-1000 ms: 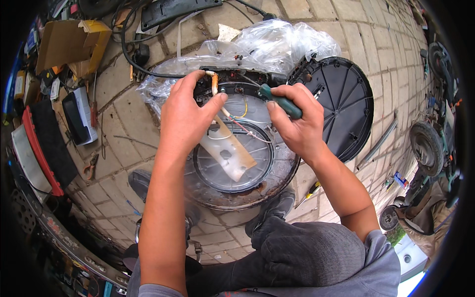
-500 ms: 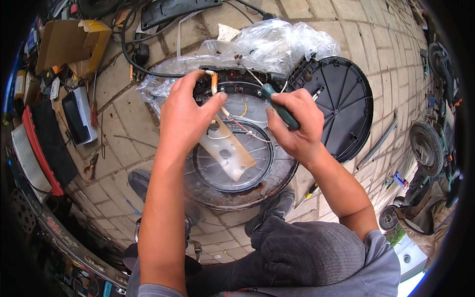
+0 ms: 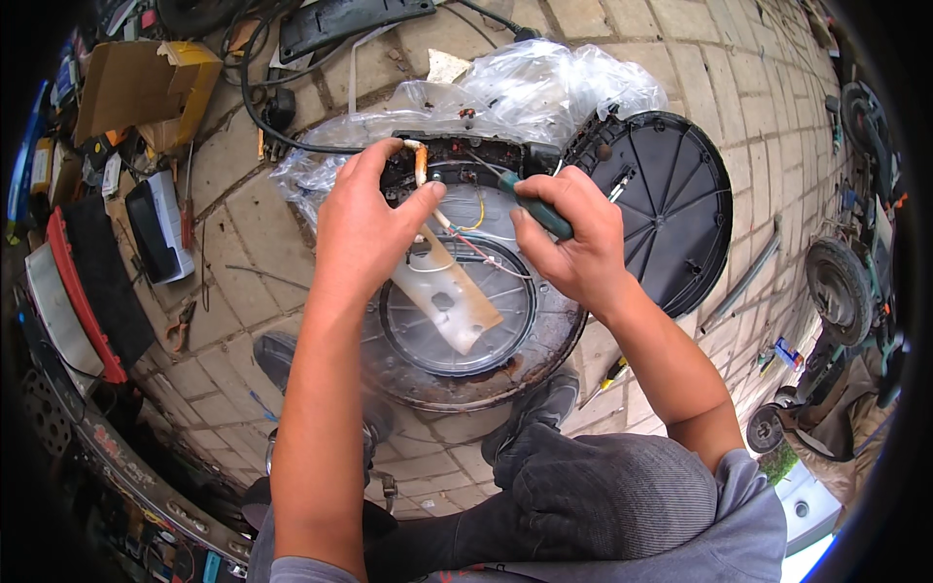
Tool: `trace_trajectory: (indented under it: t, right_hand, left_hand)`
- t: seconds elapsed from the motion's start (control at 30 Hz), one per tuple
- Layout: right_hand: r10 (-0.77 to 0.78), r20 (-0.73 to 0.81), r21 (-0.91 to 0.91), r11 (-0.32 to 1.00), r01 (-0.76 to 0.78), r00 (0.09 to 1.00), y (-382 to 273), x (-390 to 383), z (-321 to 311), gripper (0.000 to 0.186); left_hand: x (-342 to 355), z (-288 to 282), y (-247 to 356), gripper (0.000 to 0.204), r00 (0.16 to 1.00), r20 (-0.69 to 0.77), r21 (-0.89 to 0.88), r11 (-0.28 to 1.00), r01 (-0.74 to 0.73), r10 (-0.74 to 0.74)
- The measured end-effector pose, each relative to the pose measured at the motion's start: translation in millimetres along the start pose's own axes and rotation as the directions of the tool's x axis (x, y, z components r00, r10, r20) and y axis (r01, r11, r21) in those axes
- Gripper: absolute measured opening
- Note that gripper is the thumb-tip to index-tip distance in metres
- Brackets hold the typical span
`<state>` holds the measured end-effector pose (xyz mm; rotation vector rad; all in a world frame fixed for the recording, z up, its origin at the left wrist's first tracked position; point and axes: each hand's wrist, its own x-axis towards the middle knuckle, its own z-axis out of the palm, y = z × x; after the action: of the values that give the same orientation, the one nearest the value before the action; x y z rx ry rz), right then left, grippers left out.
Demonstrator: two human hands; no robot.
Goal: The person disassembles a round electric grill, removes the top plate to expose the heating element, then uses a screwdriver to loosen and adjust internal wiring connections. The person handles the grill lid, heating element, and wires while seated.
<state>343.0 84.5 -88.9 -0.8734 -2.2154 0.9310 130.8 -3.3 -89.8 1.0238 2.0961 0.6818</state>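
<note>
A round appliance base with a dirty rim and a clear round centre lies in front of me. My left hand is at its upper left, thumb and index finger closed about a white, orange-stained cable sleeve where the black power cord comes in. In my right hand is a green-handled screwdriver, its shaft slanting up-left to the black housing at the base's far edge. Whether the tip touches is unclear. Thin coloured wires and a stained whitish strip lie across the base.
A black ribbed round cover lies to the right, and crumpled clear plastic behind. Pliers, a cardboard box and a red-edged panel are at left. My shoe is close to the base.
My right hand has shifted slightly left, and the screwdriver's tip has come down from beyond the black housing to its near part. My left hand stays in place.
</note>
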Motion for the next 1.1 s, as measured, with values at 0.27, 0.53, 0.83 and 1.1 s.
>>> trace_trajectory:
  t: [0.27,0.53,0.83,1.1]
  right_hand:
    - [-0.041,-0.038,0.005,0.999,0.041,0.998,-8.9,-2.7,-3.6,0.029]
    - [-0.192,0.025,-0.260,0.946,0.192,0.981,-11.6,-3.1,4.9,0.031]
    - [-0.116,-0.101,-0.110,0.988,0.105,0.988,-0.9,-1.6,5.3,0.034]
    - [-0.051,-0.025,-0.038,0.998,0.050,0.998,-5.9,-1.4,3.4,0.029]
  left_hand:
    - [-0.9,-0.2,0.8,0.063,1.000,-0.007,0.012,1.000,0.010,-0.010]
    - [0.1,-0.3,-0.3,0.062,1.000,0.003,-0.014,1.000,-0.007,0.007]
    - [-0.4,-1.6,1.8,0.063,1.000,0.006,-0.006,1.000,-0.011,0.011]
    - [-0.2,0.4,-0.4,0.063,1.000,-0.006,0.002,1.000,-0.009,0.009]
